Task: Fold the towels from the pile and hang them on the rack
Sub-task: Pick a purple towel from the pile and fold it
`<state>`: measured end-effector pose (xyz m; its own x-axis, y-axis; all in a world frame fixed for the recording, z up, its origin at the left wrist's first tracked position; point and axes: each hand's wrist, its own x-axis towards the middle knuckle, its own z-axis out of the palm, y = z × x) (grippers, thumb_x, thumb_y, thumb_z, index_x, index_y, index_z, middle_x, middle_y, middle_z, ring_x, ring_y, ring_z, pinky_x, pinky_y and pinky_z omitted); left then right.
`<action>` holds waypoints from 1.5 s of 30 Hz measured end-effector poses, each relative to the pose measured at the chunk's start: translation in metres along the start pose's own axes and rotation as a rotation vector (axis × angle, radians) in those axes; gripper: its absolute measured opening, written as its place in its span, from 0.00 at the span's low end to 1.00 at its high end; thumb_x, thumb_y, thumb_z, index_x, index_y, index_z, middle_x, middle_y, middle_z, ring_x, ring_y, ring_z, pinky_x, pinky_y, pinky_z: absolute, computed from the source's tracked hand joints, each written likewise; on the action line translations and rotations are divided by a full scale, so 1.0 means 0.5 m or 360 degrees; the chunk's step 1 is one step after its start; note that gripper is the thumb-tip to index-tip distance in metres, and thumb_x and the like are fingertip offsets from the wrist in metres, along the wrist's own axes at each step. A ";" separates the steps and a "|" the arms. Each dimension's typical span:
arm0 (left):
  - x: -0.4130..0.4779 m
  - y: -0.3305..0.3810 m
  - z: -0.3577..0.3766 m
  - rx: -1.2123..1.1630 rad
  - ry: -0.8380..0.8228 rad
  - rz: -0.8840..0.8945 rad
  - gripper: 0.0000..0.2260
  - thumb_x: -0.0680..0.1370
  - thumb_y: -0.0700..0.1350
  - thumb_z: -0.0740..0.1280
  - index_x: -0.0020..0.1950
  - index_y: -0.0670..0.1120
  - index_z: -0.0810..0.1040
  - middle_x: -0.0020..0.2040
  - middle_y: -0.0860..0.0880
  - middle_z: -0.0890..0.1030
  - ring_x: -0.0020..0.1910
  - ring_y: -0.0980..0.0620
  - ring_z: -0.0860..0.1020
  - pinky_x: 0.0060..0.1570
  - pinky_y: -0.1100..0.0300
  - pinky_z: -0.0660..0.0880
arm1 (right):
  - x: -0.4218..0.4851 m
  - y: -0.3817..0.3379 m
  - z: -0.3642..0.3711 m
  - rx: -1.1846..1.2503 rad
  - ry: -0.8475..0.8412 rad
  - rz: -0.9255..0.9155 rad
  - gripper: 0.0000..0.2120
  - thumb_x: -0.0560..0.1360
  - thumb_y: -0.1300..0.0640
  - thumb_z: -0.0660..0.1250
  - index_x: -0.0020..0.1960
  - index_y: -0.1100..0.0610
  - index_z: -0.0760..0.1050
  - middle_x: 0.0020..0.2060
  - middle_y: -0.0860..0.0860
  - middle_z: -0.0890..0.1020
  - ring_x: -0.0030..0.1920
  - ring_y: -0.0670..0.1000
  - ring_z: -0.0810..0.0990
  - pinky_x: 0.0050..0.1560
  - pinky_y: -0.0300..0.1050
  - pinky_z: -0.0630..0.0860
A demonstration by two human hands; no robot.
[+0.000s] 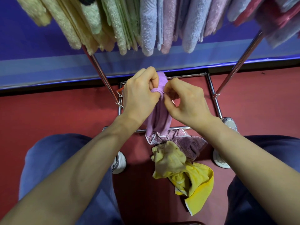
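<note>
A lilac towel hangs bunched between both hands above the rack's base. My left hand grips its top edge with curled fingers, and my right hand pinches the same edge right beside it. On the red floor between my feet lies the pile: a mauve patterned towel, a beige one and a bright yellow one. Along the top of the frame, several folded towels in cream, green, blue, pink and red hang from the rack.
Chrome rack legs slant down on the left and right to a rectangular base frame on castors. A blue wall panel stands behind. My knees in blue trousers and white shoes flank the pile.
</note>
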<state>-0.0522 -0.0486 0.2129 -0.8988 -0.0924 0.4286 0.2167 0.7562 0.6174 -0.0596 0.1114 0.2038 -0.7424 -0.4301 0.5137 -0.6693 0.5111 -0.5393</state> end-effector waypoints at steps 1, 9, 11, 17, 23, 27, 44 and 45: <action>0.001 0.000 0.000 -0.0005 0.0005 -0.0002 0.16 0.60 0.35 0.65 0.37 0.53 0.63 0.32 0.55 0.67 0.33 0.50 0.66 0.33 0.48 0.69 | 0.000 -0.001 0.001 -0.0001 0.0016 -0.0009 0.04 0.74 0.60 0.63 0.45 0.61 0.74 0.36 0.52 0.77 0.36 0.56 0.76 0.39 0.56 0.76; 0.002 0.005 -0.004 -0.0100 0.0034 0.0011 0.07 0.64 0.42 0.62 0.37 0.52 0.65 0.33 0.55 0.68 0.32 0.54 0.65 0.33 0.57 0.64 | -0.006 -0.005 0.010 0.0083 0.0011 -0.0016 0.02 0.73 0.63 0.65 0.45 0.61 0.74 0.36 0.52 0.78 0.35 0.55 0.76 0.39 0.55 0.76; 0.003 0.002 -0.003 -0.0105 0.0030 0.0007 0.11 0.62 0.38 0.64 0.36 0.51 0.65 0.33 0.55 0.68 0.32 0.54 0.65 0.34 0.59 0.63 | -0.007 -0.009 0.012 0.0157 -0.0114 0.0070 0.05 0.70 0.63 0.66 0.44 0.59 0.72 0.34 0.50 0.77 0.34 0.55 0.76 0.38 0.54 0.76; 0.004 0.000 -0.002 -0.0073 0.0002 0.0001 0.15 0.58 0.33 0.62 0.36 0.50 0.65 0.33 0.55 0.67 0.32 0.54 0.64 0.33 0.65 0.60 | -0.003 0.002 0.009 -0.0094 -0.0199 0.0261 0.13 0.69 0.44 0.63 0.33 0.52 0.66 0.27 0.46 0.71 0.30 0.53 0.71 0.33 0.52 0.73; -0.004 0.023 -0.007 -0.0014 -0.0134 0.0247 0.10 0.58 0.36 0.60 0.37 0.46 0.69 0.35 0.51 0.69 0.33 0.47 0.67 0.32 0.51 0.67 | 0.004 -0.023 0.020 -0.0302 -0.0180 0.0589 0.22 0.74 0.36 0.64 0.46 0.54 0.61 0.37 0.48 0.73 0.35 0.58 0.68 0.36 0.50 0.67; -0.004 0.042 -0.022 0.0057 -0.0157 0.0365 0.07 0.63 0.37 0.61 0.38 0.47 0.70 0.36 0.51 0.69 0.33 0.44 0.69 0.32 0.47 0.70 | 0.001 -0.028 0.011 -0.0268 -0.0130 0.0605 0.19 0.75 0.43 0.66 0.49 0.54 0.61 0.38 0.47 0.74 0.39 0.63 0.74 0.37 0.50 0.63; 0.037 0.376 -0.202 0.0150 -0.0120 0.0547 0.12 0.67 0.39 0.65 0.44 0.52 0.66 0.43 0.50 0.75 0.44 0.39 0.76 0.40 0.49 0.69 | 0.041 -0.247 -0.294 -0.0421 0.0287 0.0564 0.19 0.73 0.47 0.66 0.58 0.55 0.68 0.50 0.57 0.81 0.52 0.64 0.80 0.41 0.53 0.69; 0.043 0.398 -0.217 0.0143 -0.0080 0.0543 0.12 0.67 0.39 0.65 0.44 0.52 0.66 0.43 0.51 0.75 0.44 0.39 0.76 0.39 0.50 0.67 | 0.055 -0.258 -0.323 -0.0412 0.0369 0.0508 0.18 0.73 0.47 0.67 0.57 0.55 0.70 0.50 0.57 0.82 0.52 0.63 0.79 0.42 0.52 0.69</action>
<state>0.0130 0.0296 0.4168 -0.7985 0.2060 0.5657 0.4754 0.7922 0.3826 0.0113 0.1537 0.3951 -0.8638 -0.0586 0.5005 -0.3570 0.7721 -0.5257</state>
